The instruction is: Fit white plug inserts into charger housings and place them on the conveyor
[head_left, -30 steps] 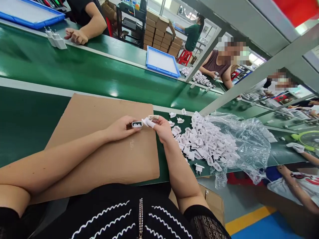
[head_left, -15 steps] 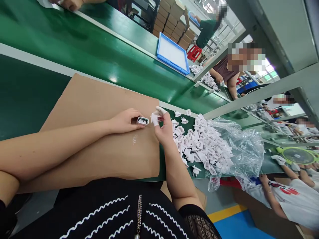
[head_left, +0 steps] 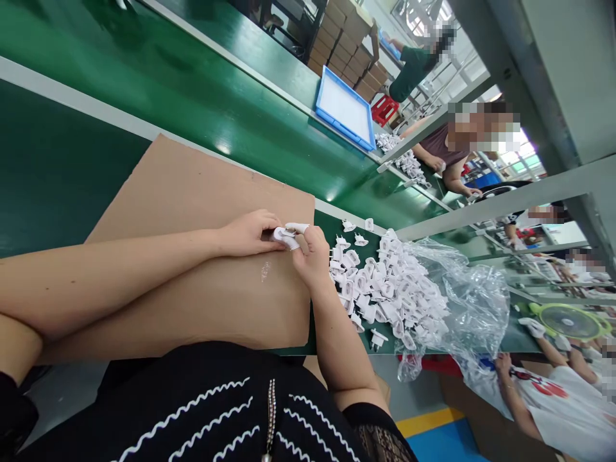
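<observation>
My left hand [head_left: 253, 233] is closed around a white oval charger housing [head_left: 278, 234], most of it hidden in the palm, with the end facing right. My right hand [head_left: 312, 254], white covers on its thumb and finger tips, pinches a white plug piece with metal pins [head_left: 290, 235] against that end. How far the two parts fit together cannot be made out behind the fingers. Both hands are over a brown cardboard sheet [head_left: 202, 301]. Just right of them lies a heap of similar white plug pieces [head_left: 409, 289], several scattered singly at its near side.
Clear plastic bagging [head_left: 474, 295] lies beyond the heap. A green conveyor belt [head_left: 192, 122] runs along the far side of the cardboard. Across it stands a blue-rimmed tray [head_left: 345, 106]. Metal frame posts rise at right, and co-workers sit nearby. A green fan [head_left: 568, 321] is at far right.
My right hand has moved left, bringing the plug piece from a gap away up against the housing's open end. The left hand keeps its hold. The whole view has shifted slightly.
</observation>
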Demonstrator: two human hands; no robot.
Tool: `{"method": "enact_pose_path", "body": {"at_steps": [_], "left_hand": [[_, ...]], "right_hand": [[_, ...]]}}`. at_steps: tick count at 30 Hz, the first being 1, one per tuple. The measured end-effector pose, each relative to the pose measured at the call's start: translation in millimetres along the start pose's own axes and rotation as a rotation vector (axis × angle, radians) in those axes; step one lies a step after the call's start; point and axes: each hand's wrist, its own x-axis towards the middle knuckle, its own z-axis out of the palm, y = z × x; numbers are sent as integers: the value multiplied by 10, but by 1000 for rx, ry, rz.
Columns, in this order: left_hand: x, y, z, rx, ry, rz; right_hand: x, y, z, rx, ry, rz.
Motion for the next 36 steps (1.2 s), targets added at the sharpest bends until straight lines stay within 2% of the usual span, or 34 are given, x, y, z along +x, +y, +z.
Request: {"method": "enact_pose_path", "body": {"at_steps": [5, 10, 17, 20, 23, 27, 30, 33, 36], "left_hand": [[-14, 21, 2, 31, 10, 15], [-60, 26, 105, 159, 62, 93], [-70, 48, 208, 479, 80, 102], [-86, 79, 190, 508, 88, 90], [-108, 106, 150, 408, 93, 85], [-77, 153, 38, 251, -18, 55], [69, 113, -123, 227, -58, -79], [345, -74, -364, 273, 82, -246], [676, -334, -625, 342, 276, -410]], "right_hand": [[25, -63, -24, -29, -15, -2], [69, -68, -15, -60, -17, 97], [9, 42, 114, 312, 61, 275], [-44, 29, 163, 253, 125, 245], [-78, 2, 193, 264, 173, 236], [-92, -6, 200, 330, 153, 272], [-109, 3, 208, 239, 156, 289], [-137, -7, 225, 172, 154, 259], [-163, -65, 226, 96, 19, 161]]}}
